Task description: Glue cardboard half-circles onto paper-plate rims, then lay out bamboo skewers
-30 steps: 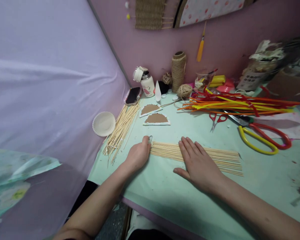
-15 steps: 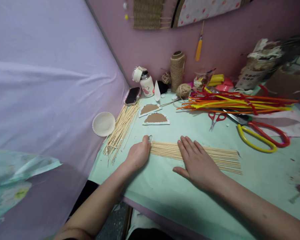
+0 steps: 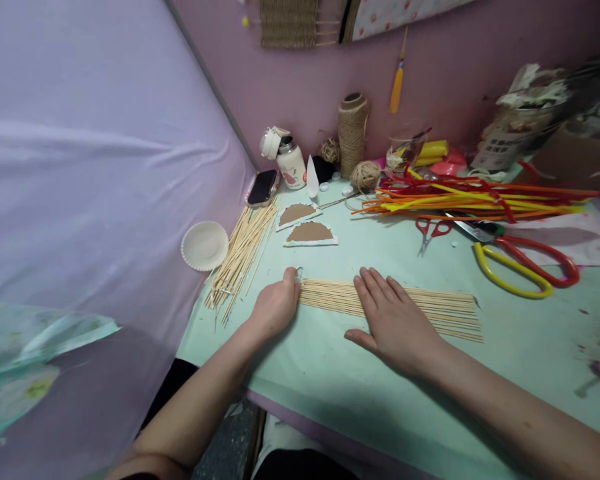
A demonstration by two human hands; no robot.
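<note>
A flat row of thin wooden sticks (image 3: 330,293) lies side by side across the green tabletop. My right hand (image 3: 395,320) rests palm down over their middle, fingers stretched out and thumb apart. At the row's left end my left hand (image 3: 275,307) is closed, gripping the stick ends. A small clear, shiny piece (image 3: 300,272) shows by its fingertips; what it is cannot be made out. Beyond the hands lie two brown half-round pieces (image 3: 310,232) with white edging. A loose pile of similar sticks (image 3: 243,250) spreads to the left.
A pale scalloped dish (image 3: 205,246), a phone (image 3: 263,187) and a white bottle (image 3: 291,165) stand left. Twine (image 3: 353,137) is at the back. Small red scissors (image 3: 433,230), large red-and-yellow scissors (image 3: 525,267) and colored pipe cleaners (image 3: 470,200) lie right.
The view has shifted slightly, so everything sits a little higher in the picture. Both hands keep their places on the row of sticks.
</note>
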